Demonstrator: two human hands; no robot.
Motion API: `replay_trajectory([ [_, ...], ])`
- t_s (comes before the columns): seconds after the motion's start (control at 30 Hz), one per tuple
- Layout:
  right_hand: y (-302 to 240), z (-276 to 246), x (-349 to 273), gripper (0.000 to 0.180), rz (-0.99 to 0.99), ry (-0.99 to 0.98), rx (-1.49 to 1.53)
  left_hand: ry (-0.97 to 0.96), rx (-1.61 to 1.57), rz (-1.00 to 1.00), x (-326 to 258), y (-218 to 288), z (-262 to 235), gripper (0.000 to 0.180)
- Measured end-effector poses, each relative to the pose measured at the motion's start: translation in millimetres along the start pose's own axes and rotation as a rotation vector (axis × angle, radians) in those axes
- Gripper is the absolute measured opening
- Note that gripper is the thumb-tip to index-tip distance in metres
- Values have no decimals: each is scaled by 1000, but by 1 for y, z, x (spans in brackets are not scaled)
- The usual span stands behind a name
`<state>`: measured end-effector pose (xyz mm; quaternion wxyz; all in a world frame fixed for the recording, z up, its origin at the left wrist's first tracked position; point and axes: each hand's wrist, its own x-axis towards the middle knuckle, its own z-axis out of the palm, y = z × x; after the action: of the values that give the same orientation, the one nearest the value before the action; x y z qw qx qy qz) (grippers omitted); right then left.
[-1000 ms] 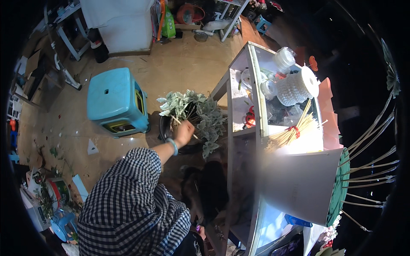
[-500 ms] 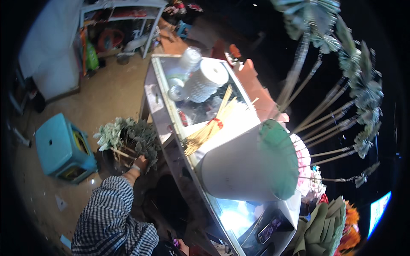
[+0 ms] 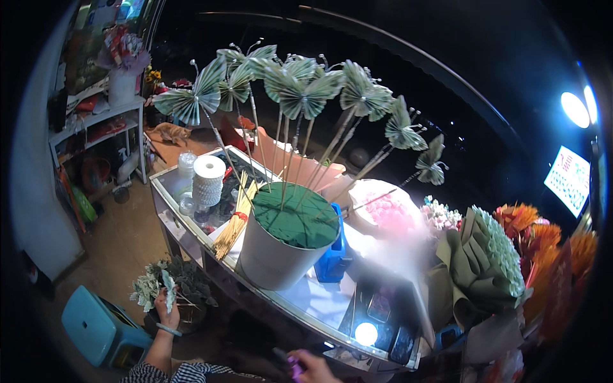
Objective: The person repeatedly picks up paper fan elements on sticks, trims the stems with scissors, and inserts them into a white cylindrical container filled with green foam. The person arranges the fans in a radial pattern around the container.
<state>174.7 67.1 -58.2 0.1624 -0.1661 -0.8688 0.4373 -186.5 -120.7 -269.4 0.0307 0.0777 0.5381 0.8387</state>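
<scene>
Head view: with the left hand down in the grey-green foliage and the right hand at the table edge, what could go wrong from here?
1. The left hand grips a sprig in the bunch of grey-green foliage below the table; pulling might drag neighbouring stems out.
2. The white bucket with green floral foam carries tall sticks topped with folded green fans; a knock to the glass-topped table could tip it.
3. The right hand holds a small object, too blurred to identify, near that edge.
</scene>
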Motion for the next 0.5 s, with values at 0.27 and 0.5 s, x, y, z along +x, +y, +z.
replay_trajectory([
  [0.27,-86,-190,81,39,-576,749,-527,-122,233,238,-36,103,21,19],
  [0.5,-193,-346,214,49,-519,703,-233,-138,-31,276,-52,111,32,26],
])
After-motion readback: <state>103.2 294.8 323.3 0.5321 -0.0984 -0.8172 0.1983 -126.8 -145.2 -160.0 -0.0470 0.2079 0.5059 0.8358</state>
